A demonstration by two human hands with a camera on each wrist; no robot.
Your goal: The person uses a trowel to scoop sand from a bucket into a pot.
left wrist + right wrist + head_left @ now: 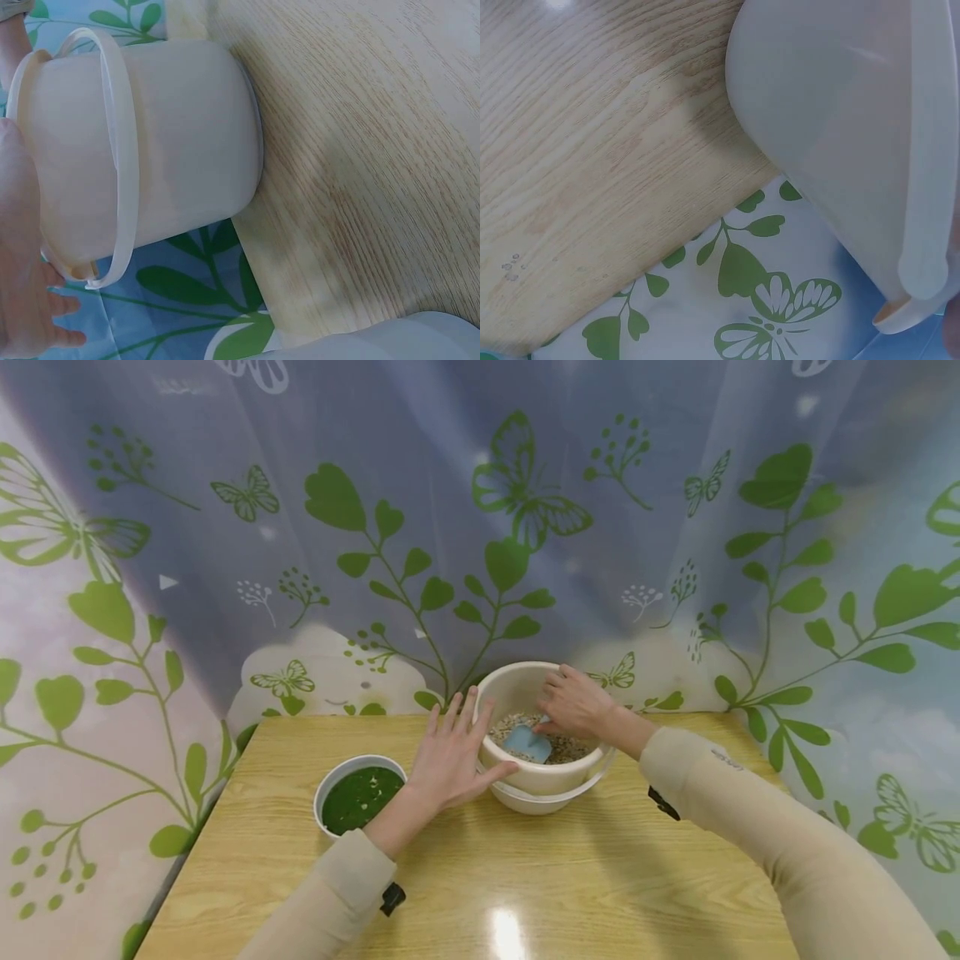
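A cream bucket (551, 779) stands upright near the back of the table, holding a layer of tan, grain-like bits (573, 750). Its white carrying handle (127, 180) hangs down along the front. Fingers spread and straight, my left hand (447, 758) rests against the left side of the rim. Over the bucket's right rim reaches my right hand (576, 703), its fingers curled and pinching the end of a light blue scoop (527, 743). The scoop lies down among the grain-like bits. In the right wrist view only the bucket's outer wall (825, 112) shows, the scoop being hidden.
Left of the bucket, beneath my left forearm, is a white bowl (322, 785) of dark green liquid (360, 797) with pale flecks. The wooden table (480, 877) ends at a curtain (420, 468) printed with green leaves and butterflies.
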